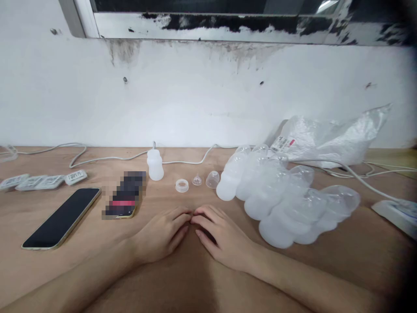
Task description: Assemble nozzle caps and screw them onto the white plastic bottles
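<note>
My left hand (166, 234) and my right hand (220, 234) rest on the wooden table, fingertips meeting in the middle. Both have loosely bent fingers, somewhat apart, and hold nothing. Beyond them stand the loose parts of a baby bottle: a white bottle body (155, 165), a clear screw ring (182, 185), a clear nipple (196, 178) and a clear dome cap (213, 179). To the right of my right hand, several capped white baby bottles (273, 202) are packed together, partly hiding each other.
A black phone (61, 219) and a second phone (125, 195), its screen blurred, lie at left. Behind them are small labelled white packs (50, 182). A white cable (107, 159) runs along the wall. A plastic bag (325, 137) and a white device (395, 213) sit at right.
</note>
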The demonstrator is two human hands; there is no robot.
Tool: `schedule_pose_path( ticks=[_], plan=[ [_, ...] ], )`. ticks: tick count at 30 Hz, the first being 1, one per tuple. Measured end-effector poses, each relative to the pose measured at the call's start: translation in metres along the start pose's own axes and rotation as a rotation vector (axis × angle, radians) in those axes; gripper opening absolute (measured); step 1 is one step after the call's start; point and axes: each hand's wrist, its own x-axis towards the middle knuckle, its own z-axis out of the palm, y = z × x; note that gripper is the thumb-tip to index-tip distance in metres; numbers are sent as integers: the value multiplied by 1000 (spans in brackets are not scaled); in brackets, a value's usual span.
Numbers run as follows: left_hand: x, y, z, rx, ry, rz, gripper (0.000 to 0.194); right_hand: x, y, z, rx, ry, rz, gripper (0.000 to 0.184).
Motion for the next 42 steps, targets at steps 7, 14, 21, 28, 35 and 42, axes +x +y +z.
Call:
schedule_pose_path(
  ticks=[7, 14, 21, 28, 35, 42],
  plan=[
    [-5, -5, -12, 157, -244, -8, 67, -2, 10, -2, -90, -255, 36, 59],
    [-7, -7, -13, 170, -232, -13, 67, -2, 11, -4, -70, -269, 31, 59],
    [-7, -8, -12, 160, -214, -6, 67, -2, 10, -3, -83, -269, 41, 58],
    [-6, -7, -13, 163, -234, -21, 68, -3, 12, -3, -85, -256, 34, 58],
    [-5, -6, -14, 156, -245, -36, 68, -3, 12, -3, -85, -254, 27, 58],
    [-7, -7, -13, 168, -235, -26, 68, -3, 11, -3, -91, -253, 28, 58]
  ],
)
